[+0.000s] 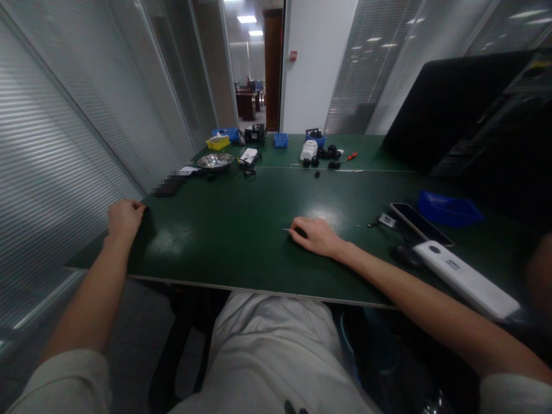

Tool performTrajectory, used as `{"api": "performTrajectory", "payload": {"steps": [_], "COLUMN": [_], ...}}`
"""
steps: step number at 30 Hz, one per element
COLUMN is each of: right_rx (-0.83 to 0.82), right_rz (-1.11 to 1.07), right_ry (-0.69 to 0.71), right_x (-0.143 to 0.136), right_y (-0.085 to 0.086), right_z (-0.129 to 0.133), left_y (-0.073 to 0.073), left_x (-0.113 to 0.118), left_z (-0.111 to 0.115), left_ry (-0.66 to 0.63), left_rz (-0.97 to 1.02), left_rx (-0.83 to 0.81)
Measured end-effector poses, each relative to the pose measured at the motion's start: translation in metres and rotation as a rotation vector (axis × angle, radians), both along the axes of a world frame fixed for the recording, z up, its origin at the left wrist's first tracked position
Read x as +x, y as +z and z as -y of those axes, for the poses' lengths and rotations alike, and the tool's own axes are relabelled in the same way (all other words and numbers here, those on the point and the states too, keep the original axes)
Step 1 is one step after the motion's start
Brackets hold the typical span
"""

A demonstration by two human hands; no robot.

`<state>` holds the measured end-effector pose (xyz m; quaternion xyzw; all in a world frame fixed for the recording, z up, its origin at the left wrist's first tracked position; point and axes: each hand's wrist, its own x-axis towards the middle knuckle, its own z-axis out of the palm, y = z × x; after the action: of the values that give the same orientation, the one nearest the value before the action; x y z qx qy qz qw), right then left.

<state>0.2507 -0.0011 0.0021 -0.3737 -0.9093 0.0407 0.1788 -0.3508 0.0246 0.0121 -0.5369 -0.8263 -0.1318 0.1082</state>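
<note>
My right hand (316, 235) rests on the green table (241, 230), its fingers curled and closed on a thin, light-coloured piece (285, 229) whose tip sticks out to the left. At the table's left side lies my left hand (125, 217), fingers bent and pressed together near a small dark spot at the fingertips; what they hold, if anything, is too small to name. Beyond my left hand is a dark, pixelated object (170, 185). Right of my right hand lie a small cable with a white tag (387, 220) and a phone (420, 223).
At the back stand a metal bowl (215, 161), a yellow tray (218, 143), blue trays (281, 140) and a red screwdriver (352, 156). On the right are a blue bin (448, 209), a white power strip (468, 278) and a large black screen (452, 109).
</note>
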Motion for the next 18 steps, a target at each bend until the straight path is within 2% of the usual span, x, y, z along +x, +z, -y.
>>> {"api": "performTrajectory", "payload": {"steps": [12, 16, 18], "right_rx": [-0.030, -0.027, -0.023], "right_rz": [0.000, 0.004, 0.006], "right_ry": [0.000, 0.005, 0.002], "right_x": [0.000, -0.001, -0.001], "right_y": [0.003, 0.002, 0.002], "right_z": [0.001, 0.000, 0.000], "left_y": [0.003, 0.005, 0.005], "left_x": [0.019, 0.023, 0.023], "left_z": [0.004, 0.005, 0.004], "left_ry": [0.041, 0.049, -0.030], "left_rz": [-0.163, -0.137, -0.028], "left_rx": [-0.034, -0.030, -0.041]}}
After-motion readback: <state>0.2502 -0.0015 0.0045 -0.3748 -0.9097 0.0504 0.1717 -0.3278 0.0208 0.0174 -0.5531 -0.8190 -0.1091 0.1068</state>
